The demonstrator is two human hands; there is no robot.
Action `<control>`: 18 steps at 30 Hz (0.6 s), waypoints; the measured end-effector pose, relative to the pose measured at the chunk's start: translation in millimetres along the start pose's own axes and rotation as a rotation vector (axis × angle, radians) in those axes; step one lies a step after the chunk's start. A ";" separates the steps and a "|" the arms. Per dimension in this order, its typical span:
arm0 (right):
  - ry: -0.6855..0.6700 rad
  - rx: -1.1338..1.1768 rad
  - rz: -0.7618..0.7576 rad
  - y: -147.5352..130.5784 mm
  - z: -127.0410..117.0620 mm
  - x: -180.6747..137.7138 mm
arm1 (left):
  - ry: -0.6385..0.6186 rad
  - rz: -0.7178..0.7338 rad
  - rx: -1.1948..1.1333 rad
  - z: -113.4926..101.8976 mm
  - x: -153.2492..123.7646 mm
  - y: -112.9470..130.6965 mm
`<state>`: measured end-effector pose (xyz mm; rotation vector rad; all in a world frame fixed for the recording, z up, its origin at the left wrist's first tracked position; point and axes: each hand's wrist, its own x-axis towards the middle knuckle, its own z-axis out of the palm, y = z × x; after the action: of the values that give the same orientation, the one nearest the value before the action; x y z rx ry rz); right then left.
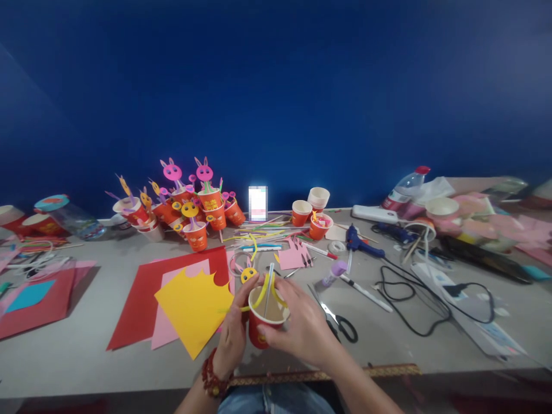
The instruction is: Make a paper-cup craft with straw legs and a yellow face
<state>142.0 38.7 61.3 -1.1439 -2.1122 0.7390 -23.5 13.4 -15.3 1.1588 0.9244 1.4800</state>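
Note:
A red paper cup (260, 336) with a white rim is held between my two hands over the front of the table. My left hand (233, 330) wraps the cup's left side, a beaded bracelet at its wrist. From the right, my right hand (304, 325) grips the rim and wall. Yellow fuzzy stems (260, 298) and a pale straw (269, 287) rise out of the cup's mouth. One yellow stem sticks out to the left by my left fingers. Just beyond that hand is a yellow paper face with eyes (249, 275); whether it is attached to the cup, I cannot tell.
Yellow (194, 310) and red paper (133, 310) lie left. Scissors (336, 319), a glue stick (333, 273) and a blue glue gun (360, 241) with its black cord are right. Decorated cups (196, 236) stand behind, near stacked cups (301, 213) and a bottle (405, 187).

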 end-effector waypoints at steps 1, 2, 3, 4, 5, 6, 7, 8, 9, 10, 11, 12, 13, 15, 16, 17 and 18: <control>0.003 -0.002 0.001 -0.2 0.3 0.5 | -0.012 -0.013 -0.029 0.1 0.2 0.3; 0.005 -0.003 0.002 -0.2 0.7 1.0 | -0.027 -0.027 -0.045 0.0 0.4 0.6; 0.003 -0.004 0.001 -0.3 1.2 1.4 | -0.044 -0.038 -0.041 -0.2 0.5 1.0; 0.000 -0.005 -0.001 -0.3 1.7 1.8 | -0.061 -0.043 -0.018 -0.5 0.4 1.2; -0.002 -0.004 -0.006 -0.3 2.0 1.9 | -0.076 -0.041 0.018 -0.9 0.1 1.3; -0.006 -0.004 -0.014 -0.2 2.0 1.6 | -0.090 -0.037 0.052 -1.5 -0.6 1.1; -0.009 -0.004 -0.022 -0.1 1.2 1.0 | -0.102 -0.035 0.074 -2.2 -1.7 0.6; -0.011 -0.003 -0.031 0.1 -0.6 -0.1 | -0.115 -0.031 0.084 -3.3 -3.2 -0.1; -0.018 0.000 -0.040 0.2 -3.6 -1.7 | -0.126 -0.027 0.085 -4.9 -5.1 -1.0; -0.037 0.006 -0.052 0.3 -7.7 -3.6 | -0.135 -0.016 0.088 -6.9 -7.3 -1.8; -0.065 0.015 -0.064 0.1 -12.9 -5.7 | -0.141 0.004 0.099 -9.4 -9.5 -2.5; -0.093 0.029 -0.079 -0.4 -18.9 -7.7 | -0.140 0.035 0.115 -12.2 -11.6 -3.0; -0.117 0.045 -0.098 -1.4 -25.3 -9.4 | -0.143 0.071 0.136 -15.0 -13.4 -3.0; -0.111 0.069 -0.145 -5.3 -37.0 -11.3 | -0.168 0.137 0.164 -19.6 -15.5 -1.5; -0.079 0.084 -0.178 -8.1 -41.5 -11.3 | -0.198 0.161 0.162 -20.8 -15.6 0.0; -0.037 0.109 -0.213 -11.2 -44.8 -10.7 | -0.234 0.185 0.152 -21.1 -15.2 2.0; 0.004 0.146 -0.250 -14.6 -46.8 -9.6 | -0.269 0.204 0.141 -20.5 -14.4 4.2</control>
<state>173.0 31.9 99.9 -0.7863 -2.1096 0.7572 -43.7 -1.3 -19.3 1.5515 0.7509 1.3907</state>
